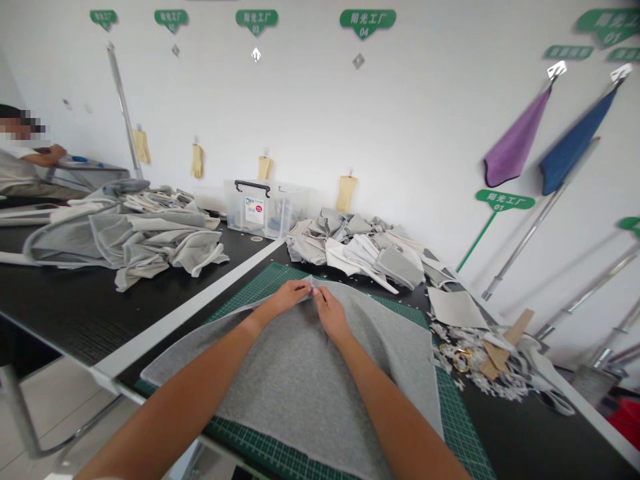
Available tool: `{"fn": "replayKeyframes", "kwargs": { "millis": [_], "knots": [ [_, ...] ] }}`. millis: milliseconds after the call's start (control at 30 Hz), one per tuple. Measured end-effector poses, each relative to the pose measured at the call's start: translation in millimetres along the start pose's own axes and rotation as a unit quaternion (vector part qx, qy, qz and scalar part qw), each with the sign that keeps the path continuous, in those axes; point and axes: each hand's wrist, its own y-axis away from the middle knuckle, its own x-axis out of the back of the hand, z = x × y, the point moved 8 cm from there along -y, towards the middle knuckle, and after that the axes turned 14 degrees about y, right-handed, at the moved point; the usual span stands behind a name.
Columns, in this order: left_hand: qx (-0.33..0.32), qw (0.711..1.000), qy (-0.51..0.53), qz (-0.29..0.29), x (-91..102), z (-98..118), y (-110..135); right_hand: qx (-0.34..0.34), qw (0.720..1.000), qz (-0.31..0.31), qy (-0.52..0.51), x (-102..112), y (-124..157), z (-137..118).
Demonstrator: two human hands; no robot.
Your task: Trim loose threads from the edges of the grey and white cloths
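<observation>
Gray fabric's pinched edge [311,280] partly hidden by the hands [286,297] [331,315]

1. Left hand [287,297], right hand [331,313]: pinching, just beside each other, the far edge of a grey fabric panel [310,380].
2. Panel: lying on a green cutting mat [453,407], on a black worktop [65,300].
3. Gold scissors [461,359]: among white scraps [480,370] beside the mat.
4. Clear plastic storage box [265,208]: between heaps of grey fabric pieces [350,247].

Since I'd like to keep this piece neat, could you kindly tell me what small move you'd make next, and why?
I'd probably ease the peak in the grey fabric down onto the green cutting mat. The left hand and right hand are pinching its far edge, which rises there, while the nearer cloth lies fairly flat.
</observation>
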Motion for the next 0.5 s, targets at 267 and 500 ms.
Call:
{"fn": "replayKeyframes", "kwargs": {
  "millis": [267,500],
  "knots": [
    [0.015,1.0,0.001,0.005,-0.4,3.5,0.5,0.001,1.0,-0.002,0.008,0.1,-0.4,-0.2],
    [0.037,0.999,0.0,0.002,-1.3,4.5,3.0,0.016,1.0,0.002,-0.022,-2.2,-2.2,3.2]
  ]
}}
